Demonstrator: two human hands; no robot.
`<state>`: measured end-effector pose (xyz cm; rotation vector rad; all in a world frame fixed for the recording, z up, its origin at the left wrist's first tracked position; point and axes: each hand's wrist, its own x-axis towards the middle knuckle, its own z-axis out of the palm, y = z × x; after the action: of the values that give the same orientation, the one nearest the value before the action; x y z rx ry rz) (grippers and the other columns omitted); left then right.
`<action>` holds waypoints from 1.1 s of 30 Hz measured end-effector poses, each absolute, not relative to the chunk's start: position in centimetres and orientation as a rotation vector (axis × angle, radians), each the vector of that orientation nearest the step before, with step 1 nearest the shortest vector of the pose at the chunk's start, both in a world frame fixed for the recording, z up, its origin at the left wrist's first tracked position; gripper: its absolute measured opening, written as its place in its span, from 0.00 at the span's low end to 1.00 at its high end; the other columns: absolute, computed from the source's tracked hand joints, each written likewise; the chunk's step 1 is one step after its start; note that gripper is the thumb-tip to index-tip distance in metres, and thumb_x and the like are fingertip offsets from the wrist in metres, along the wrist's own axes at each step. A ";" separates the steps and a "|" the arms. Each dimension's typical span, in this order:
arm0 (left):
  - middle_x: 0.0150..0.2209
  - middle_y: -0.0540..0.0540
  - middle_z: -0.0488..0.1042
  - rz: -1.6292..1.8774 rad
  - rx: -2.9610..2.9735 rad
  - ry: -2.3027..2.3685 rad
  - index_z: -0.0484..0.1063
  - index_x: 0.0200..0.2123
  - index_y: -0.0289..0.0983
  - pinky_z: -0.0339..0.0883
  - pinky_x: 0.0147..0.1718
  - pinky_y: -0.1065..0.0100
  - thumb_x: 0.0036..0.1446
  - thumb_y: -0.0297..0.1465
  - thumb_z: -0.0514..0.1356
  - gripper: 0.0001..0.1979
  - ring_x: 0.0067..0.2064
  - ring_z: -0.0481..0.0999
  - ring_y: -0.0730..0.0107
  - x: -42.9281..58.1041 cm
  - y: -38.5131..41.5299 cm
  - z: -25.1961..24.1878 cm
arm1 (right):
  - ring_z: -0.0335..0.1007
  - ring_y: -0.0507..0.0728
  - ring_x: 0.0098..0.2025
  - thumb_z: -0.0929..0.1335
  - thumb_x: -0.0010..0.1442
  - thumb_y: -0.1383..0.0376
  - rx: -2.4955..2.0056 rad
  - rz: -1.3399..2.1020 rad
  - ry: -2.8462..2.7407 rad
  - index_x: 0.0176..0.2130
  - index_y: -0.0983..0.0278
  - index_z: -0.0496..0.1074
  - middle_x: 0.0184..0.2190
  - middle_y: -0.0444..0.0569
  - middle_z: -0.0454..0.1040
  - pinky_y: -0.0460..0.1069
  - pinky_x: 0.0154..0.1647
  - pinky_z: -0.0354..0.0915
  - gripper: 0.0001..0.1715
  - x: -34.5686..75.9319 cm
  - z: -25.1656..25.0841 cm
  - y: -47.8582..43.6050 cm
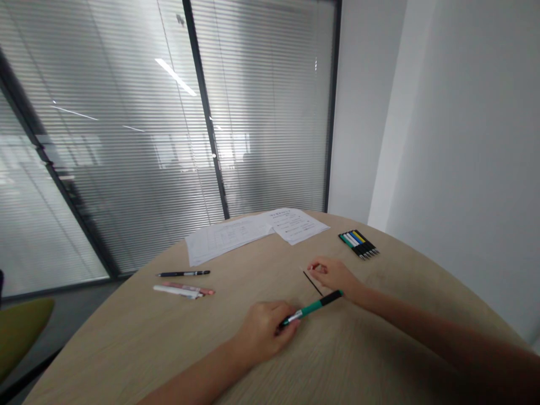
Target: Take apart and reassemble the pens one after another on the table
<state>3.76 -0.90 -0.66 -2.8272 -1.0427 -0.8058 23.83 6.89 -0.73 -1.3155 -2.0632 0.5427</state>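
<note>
My left hand point(264, 332) grips the near end of a green and black pen barrel point(312, 307), which points up and to the right across the table. My right hand point(333, 275) pinches a thin black rod, probably a pen refill point(313, 283), with a pale tip sticking out beyond my fingers. The rod's lower end sits close to the barrel's black end, and I cannot tell if they touch. Both hands rest low over the light wood round table point(358, 349).
A row of several green, blue, white and black pens point(358, 243) lies at the right. A black pen point(183, 273) and pink and white pens point(179, 291) lie at the left. Printed papers point(253, 232) cover the far edge. Glass walls with blinds point(126, 169) stand behind; an olive chair point(19, 332) stands left.
</note>
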 end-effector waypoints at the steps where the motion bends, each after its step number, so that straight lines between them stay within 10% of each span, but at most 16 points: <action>1: 0.20 0.49 0.69 -0.840 -2.825 -1.131 0.68 0.27 0.35 0.57 0.20 0.76 0.52 0.30 0.49 0.10 0.21 0.67 0.76 3.7 -0.8 -0.5 | 0.65 0.50 0.23 0.62 0.50 0.65 -1.299 0.645 -2.014 0.31 0.65 0.68 0.25 0.47 0.72 0.44 0.23 0.60 0.08 24.4 -0.7 6.6; 6: 0.21 0.50 0.70 -0.994 -2.780 -1.495 0.71 0.28 0.34 0.57 0.20 0.76 0.52 0.31 0.49 0.12 0.22 0.66 0.75 3.6 -0.1 0.1 | 0.58 0.46 0.13 0.60 0.48 0.62 -1.288 0.970 -1.770 0.30 0.66 0.64 0.26 0.46 0.71 0.42 0.11 0.53 0.10 27.2 -1.4 4.8; 33: 0.20 0.51 0.69 -0.783 -2.927 -1.413 0.70 0.28 0.35 0.56 0.21 0.77 0.52 0.33 0.50 0.12 0.22 0.66 0.76 3.1 0.1 0.0 | 0.57 0.48 0.17 0.60 0.54 0.59 -1.256 0.498 -1.966 0.32 0.63 0.69 0.15 0.41 0.62 0.43 0.20 0.55 0.13 28.1 -0.5 1.8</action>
<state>3.15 0.06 0.00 -2.9266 -1.4125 -0.7831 28.08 1.80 -0.52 -1.2556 -1.9663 0.4982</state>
